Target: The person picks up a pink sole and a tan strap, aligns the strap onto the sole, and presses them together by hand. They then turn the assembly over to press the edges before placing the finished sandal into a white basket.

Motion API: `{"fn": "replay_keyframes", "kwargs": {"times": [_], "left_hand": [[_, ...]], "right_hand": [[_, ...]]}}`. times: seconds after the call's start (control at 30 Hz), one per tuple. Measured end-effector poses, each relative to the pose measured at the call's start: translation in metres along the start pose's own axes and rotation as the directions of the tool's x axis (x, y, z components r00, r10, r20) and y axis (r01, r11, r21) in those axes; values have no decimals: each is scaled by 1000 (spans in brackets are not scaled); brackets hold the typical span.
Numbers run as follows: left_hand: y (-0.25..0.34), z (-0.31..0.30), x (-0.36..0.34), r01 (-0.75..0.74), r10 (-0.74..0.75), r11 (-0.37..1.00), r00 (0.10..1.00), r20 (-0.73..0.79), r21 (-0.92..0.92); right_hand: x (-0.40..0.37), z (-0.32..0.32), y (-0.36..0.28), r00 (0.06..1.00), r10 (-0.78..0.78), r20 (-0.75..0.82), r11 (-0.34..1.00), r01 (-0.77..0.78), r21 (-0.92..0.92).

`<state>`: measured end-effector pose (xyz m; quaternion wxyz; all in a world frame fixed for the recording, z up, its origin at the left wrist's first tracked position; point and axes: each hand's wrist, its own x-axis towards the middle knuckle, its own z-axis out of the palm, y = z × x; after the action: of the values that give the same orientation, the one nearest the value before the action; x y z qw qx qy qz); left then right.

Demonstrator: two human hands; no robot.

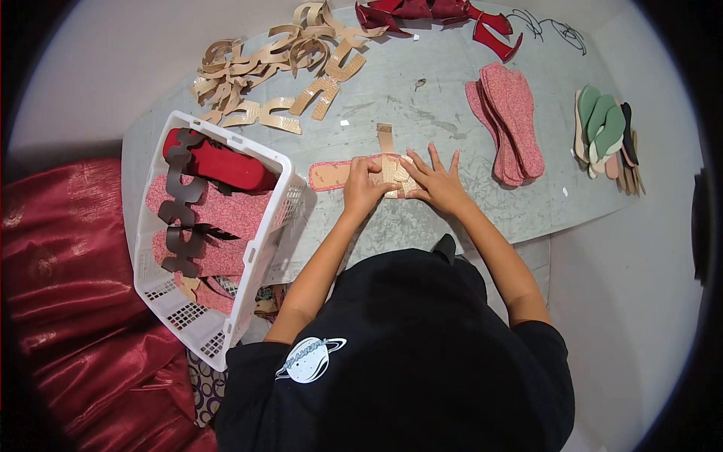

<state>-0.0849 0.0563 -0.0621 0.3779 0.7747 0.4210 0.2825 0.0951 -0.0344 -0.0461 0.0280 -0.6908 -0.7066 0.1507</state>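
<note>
A shoe insole [329,175] with a pink patterned edge and tan face lies sideways on the table in front of me. Across its right part sits a tan, textured strap [397,167], with one plain end sticking out past the insole's far edge. My left hand [364,187] is closed, its fingers curled and its thumb pressed at the strap's left side. Flat on the right end of strap and insole rests my right hand [439,183], fingers spread. Both palms hide part of the insole.
A white basket [256,260] with pink soles and a red piece stands left. Tan straps [331,71] pile up at the back, near red pieces [493,34]. Stacked pink soles [512,124] and green insoles [602,120] lie right, and black cord [553,30] far right.
</note>
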Motion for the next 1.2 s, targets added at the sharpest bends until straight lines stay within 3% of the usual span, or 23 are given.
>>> {"fn": "replay_keyframes", "kwargs": {"times": [0.4, 0.83, 0.93, 1.03, 1.2], "left_hand": [[5, -6, 6, -12, 3, 995, 995, 98, 96], [11, -7, 14, 55, -68, 978, 996, 57, 202], [13, -9, 17, 42, -66, 953, 995, 69, 300], [19, -11, 26, 5, 6, 905, 1000, -24, 425], [6, -13, 42, -6, -66, 924, 982, 176, 381]], "right_hand": [[-1, 1, -1, 1000, -5, -13, 1000, 5, -29], [0, 4, 2, 999, -35, -41, 999, 34, -34], [0, 6, 3, 998, -44, -51, 997, 41, -59], [-1, 9, 2, 996, -51, -80, 996, 44, -80], [-3, 6, 0, 996, -47, -75, 996, 41, -83]]}}
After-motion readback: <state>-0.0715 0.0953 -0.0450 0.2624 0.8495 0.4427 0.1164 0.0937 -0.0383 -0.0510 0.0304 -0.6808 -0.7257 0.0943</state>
